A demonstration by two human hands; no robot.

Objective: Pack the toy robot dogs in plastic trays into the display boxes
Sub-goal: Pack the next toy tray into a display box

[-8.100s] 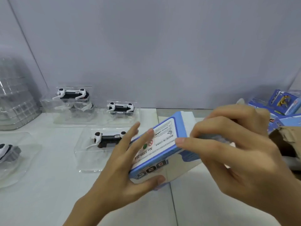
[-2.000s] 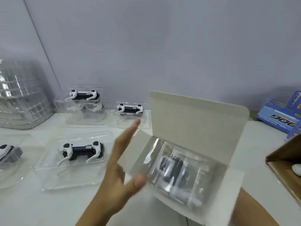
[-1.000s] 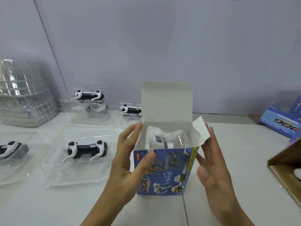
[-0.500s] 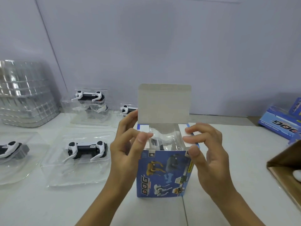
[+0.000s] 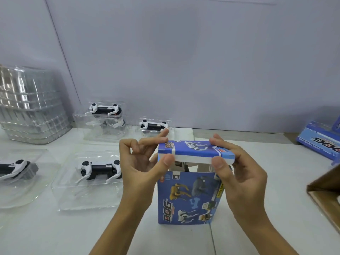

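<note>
My two hands hold the top flap of an upright blue cardboard display box (image 5: pixel 185 197) printed with cartoon robot dogs and the word "DOG", standing near the front edge of the white tabletop (image 5: pixel 276 181), about midway along it. My left hand (image 5: pixel 141 166) pinches the flap's left end, thumb on the white tuck edge and forefinger on the printed top, the other fingers curled clear of the box. My right hand (image 5: pixel 239 173) grips the flap's right end the same way, thumb in front, fingers wrapped over the top and behind. Both forearms rise from the bottom of the view and angle in towards the box. The blue top flap (image 5: pixel 195 151) lies nearly level over the opening, its white tuck edge not yet pushed in; through the gap beneath it, clear plastic and part of a toy show inside.

To the left, near the tabletop's front, a black-and-white toy robot dog (image 5: pixel 100 169) lies in a clear plastic tray (image 5: pixel 82 197); another dog in a tray (image 5: pixel 16 168) sits at the left edge. Two more trayed dogs (image 5: pixel 104 109) (image 5: pixel 153 125) rest along the back edge by the wall, beside a stack of empty clear trays (image 5: pixel 31 105) in the back left corner. More blue boxes (image 5: pixel 320 142) lie at the right edge, with a brown cardboard carton (image 5: pixel 325 196) nearer the front.
</note>
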